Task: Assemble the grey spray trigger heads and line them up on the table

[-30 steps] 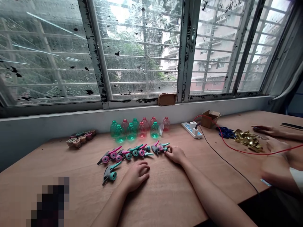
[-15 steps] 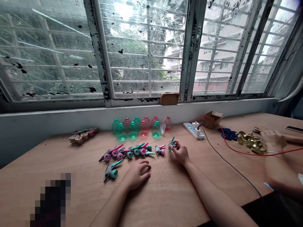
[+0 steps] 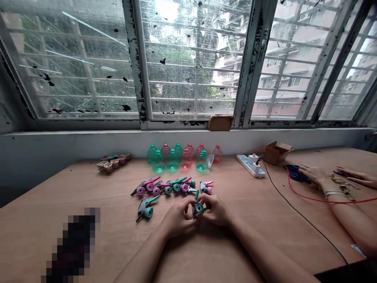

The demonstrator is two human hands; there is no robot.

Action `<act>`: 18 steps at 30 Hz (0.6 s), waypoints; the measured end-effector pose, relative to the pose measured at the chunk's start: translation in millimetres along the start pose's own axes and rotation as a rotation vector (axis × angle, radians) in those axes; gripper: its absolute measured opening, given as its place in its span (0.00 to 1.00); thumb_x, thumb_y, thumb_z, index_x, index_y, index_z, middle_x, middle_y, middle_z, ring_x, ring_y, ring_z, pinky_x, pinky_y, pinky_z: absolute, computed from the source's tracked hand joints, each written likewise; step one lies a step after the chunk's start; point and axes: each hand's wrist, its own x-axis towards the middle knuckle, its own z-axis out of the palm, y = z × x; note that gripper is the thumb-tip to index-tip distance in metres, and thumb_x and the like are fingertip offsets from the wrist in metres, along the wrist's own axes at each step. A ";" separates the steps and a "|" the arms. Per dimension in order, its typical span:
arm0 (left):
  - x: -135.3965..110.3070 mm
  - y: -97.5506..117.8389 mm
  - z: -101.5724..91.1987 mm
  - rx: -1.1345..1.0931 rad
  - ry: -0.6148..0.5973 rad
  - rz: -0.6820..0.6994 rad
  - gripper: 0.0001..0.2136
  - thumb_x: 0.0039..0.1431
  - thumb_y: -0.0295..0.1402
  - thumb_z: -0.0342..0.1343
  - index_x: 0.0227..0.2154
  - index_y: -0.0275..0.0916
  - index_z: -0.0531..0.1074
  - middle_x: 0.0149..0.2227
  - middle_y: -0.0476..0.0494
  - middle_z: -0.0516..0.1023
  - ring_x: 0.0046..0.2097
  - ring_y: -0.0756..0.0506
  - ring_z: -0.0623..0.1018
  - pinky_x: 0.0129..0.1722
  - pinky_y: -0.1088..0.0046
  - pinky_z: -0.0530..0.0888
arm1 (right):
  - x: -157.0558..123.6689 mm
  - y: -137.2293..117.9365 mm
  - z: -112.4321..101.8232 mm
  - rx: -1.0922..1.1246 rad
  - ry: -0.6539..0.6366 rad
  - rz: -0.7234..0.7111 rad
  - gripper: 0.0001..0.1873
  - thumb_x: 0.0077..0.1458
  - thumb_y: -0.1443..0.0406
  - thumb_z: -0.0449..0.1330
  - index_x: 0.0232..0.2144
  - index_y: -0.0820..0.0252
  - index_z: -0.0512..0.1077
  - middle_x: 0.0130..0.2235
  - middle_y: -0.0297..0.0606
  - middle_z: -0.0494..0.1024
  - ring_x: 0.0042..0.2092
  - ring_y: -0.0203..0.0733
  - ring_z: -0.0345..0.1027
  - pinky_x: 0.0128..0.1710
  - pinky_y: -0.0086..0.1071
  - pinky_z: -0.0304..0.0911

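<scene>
My left hand [image 3: 178,217] and my right hand [image 3: 215,209] meet over the wooden table, both gripping a teal plastic trigger sprayer head [image 3: 199,209]. Their fingers hide most of it, though its round teal nozzle shows. Just beyond my hands lies a row of several pink and teal sprayer heads [image 3: 167,188]. Closest to my left hand, a grey sprayer head with a teal trigger [image 3: 146,209] lies apart from the row. Another sprayer head with a pink trigger [image 3: 205,188] sits just above my right hand.
Several green and red plastic bottles [image 3: 172,159] stand along the wall, with tan and pink parts [image 3: 112,163] to their left. To the right are a power strip [image 3: 250,165], a cardboard box [image 3: 274,153], and a co-worker's hands [image 3: 315,173] by blue rings and gold caps.
My right hand has moved down and left with the sprayer head, and my left hand has closed on it too. The co-worker's hands have shifted over the blue rings and gold caps.
</scene>
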 end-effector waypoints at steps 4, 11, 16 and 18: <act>1.2 -0.5 5.1 -0.018 0.032 -0.042 0.20 0.48 0.36 0.59 0.46 0.42 0.68 0.39 0.49 0.75 0.28 0.52 0.66 0.28 0.77 0.66 | -0.2 4.5 3.4 0.038 -0.016 0.002 0.18 0.43 0.68 0.63 0.39 0.56 0.67 0.28 0.29 0.77 0.23 0.30 0.60 0.23 0.23 0.55; 3.8 -3.0 9.8 -0.079 0.000 -0.009 0.23 0.50 0.32 0.57 0.51 0.41 0.67 0.36 0.49 0.77 0.28 0.52 0.69 0.28 0.79 0.65 | -3.7 8.6 5.3 -0.007 -0.048 -0.009 0.15 0.45 0.61 0.65 0.37 0.58 0.71 0.23 0.28 0.72 0.23 0.31 0.60 0.24 0.23 0.57; 3.5 -6.8 8.8 0.031 -0.031 -0.031 0.19 0.48 0.28 0.56 0.45 0.41 0.74 0.27 0.51 0.75 0.28 0.51 0.69 0.29 0.79 0.64 | -2.6 8.3 -8.2 -0.032 -0.013 0.059 0.16 0.57 0.56 0.55 0.30 0.61 0.75 0.21 0.31 0.70 0.24 0.32 0.61 0.25 0.25 0.55; 3.2 -7.0 9.0 0.045 -0.033 -0.036 0.20 0.47 0.27 0.55 0.46 0.42 0.74 0.27 0.52 0.75 0.27 0.51 0.69 0.28 0.79 0.64 | -1.8 8.5 -15.2 -0.031 0.022 0.094 0.20 0.60 0.56 0.51 0.27 0.61 0.76 0.23 0.33 0.72 0.26 0.34 0.64 0.27 0.26 0.55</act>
